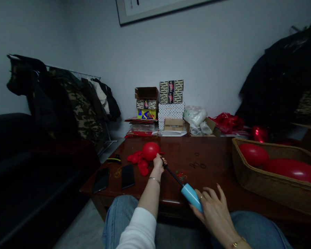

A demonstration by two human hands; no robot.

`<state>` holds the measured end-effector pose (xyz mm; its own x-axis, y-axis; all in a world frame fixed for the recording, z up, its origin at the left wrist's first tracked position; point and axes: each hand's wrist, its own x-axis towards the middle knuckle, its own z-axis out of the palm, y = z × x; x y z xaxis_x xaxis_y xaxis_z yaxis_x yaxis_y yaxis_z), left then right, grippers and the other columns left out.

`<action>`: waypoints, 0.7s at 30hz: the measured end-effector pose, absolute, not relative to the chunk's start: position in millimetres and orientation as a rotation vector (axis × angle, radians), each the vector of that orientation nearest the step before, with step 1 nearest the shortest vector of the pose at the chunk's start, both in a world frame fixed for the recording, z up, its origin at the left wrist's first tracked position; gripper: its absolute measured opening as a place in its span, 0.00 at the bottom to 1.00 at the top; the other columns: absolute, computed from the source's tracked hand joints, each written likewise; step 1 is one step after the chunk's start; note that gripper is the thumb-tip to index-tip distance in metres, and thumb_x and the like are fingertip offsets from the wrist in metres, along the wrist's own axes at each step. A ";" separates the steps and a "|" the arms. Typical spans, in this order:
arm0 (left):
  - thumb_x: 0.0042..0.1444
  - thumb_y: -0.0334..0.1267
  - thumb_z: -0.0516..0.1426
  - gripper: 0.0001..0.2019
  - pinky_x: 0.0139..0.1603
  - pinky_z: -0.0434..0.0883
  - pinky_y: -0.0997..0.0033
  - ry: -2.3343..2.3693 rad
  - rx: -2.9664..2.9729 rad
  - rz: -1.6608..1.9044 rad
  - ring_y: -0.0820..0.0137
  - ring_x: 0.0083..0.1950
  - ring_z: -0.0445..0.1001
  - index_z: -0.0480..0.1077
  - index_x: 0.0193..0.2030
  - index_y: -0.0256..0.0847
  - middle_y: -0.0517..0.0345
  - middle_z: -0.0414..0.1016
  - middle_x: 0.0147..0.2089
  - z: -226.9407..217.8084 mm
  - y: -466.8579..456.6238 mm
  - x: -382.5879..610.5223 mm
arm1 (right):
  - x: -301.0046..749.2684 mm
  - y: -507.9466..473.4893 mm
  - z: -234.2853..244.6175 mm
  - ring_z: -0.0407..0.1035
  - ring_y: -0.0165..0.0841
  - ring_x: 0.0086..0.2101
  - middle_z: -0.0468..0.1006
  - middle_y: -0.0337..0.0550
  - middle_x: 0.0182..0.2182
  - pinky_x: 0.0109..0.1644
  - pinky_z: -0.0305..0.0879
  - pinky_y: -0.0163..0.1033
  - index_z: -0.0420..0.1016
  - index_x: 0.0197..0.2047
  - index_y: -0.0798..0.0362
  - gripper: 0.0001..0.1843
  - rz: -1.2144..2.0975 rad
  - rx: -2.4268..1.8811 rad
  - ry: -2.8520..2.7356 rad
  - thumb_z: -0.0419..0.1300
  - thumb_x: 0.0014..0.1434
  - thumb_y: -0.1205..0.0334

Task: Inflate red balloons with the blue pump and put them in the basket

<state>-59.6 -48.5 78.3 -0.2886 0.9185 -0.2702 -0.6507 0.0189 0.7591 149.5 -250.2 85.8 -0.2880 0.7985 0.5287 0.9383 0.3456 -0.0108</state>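
My left hand (159, 163) is closed around the neck of a partly inflated red balloon (150, 151), where it meets the black nozzle end of a hand pump. My right hand (214, 210) grips the light blue barrel of the balloon pump (191, 196) between thumb and palm, with some fingers raised off it. The pump's thin black rod (175, 176) stretches between the two hands, slanting down to the right. Beside the inflated balloon lies a heap of limp red balloons (139, 160). Small coloured rubber bands (181, 175) are scattered beyond the pump.
A wicker basket (272, 192) with large red balloons (253, 154) stands at the table's right. Two dark phones (128, 176), a yellow-black object (114, 159) and dark hair ties (202, 166) lie on the table (215, 148). Stacked boxes (171, 91) and plastic bags (195, 116) line the back.
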 end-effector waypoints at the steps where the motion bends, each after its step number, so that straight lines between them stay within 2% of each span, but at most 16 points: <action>1: 0.60 0.45 0.47 0.12 0.15 0.53 0.81 0.989 0.362 1.597 0.79 0.13 0.56 0.55 0.29 0.41 0.67 0.55 0.16 76.9 -48.9 -58.9 | 149.6 -249.7 85.9 0.66 0.41 0.45 0.77 0.45 0.34 0.63 0.36 0.56 0.74 0.45 0.54 0.19 -0.416 -1.519 -2.169 0.56 0.54 0.53; 14: 0.60 0.46 0.47 0.13 0.15 0.53 0.79 0.997 0.354 1.522 0.79 0.13 0.55 0.55 0.29 0.41 0.67 0.55 0.17 81.9 -59.6 -17.2 | 106.3 -202.9 108.8 0.65 0.42 0.44 0.77 0.48 0.32 0.62 0.34 0.56 0.74 0.42 0.56 0.20 -0.444 -1.643 -2.159 0.56 0.53 0.50; 21: 0.59 0.47 0.48 0.14 0.15 0.53 0.80 0.968 0.364 1.507 0.79 0.13 0.55 0.55 0.28 0.41 0.68 0.54 0.16 79.0 -65.9 -14.4 | 105.3 -203.7 100.4 0.65 0.42 0.43 0.77 0.47 0.32 0.62 0.33 0.56 0.74 0.43 0.57 0.21 -0.435 -1.653 -2.137 0.56 0.54 0.50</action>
<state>-14.4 -65.9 79.0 -0.2045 0.9298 -0.3062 -0.6653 0.0974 0.7402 105.3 -203.7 100.4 -0.2191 0.8427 0.4917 0.9679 0.2514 0.0003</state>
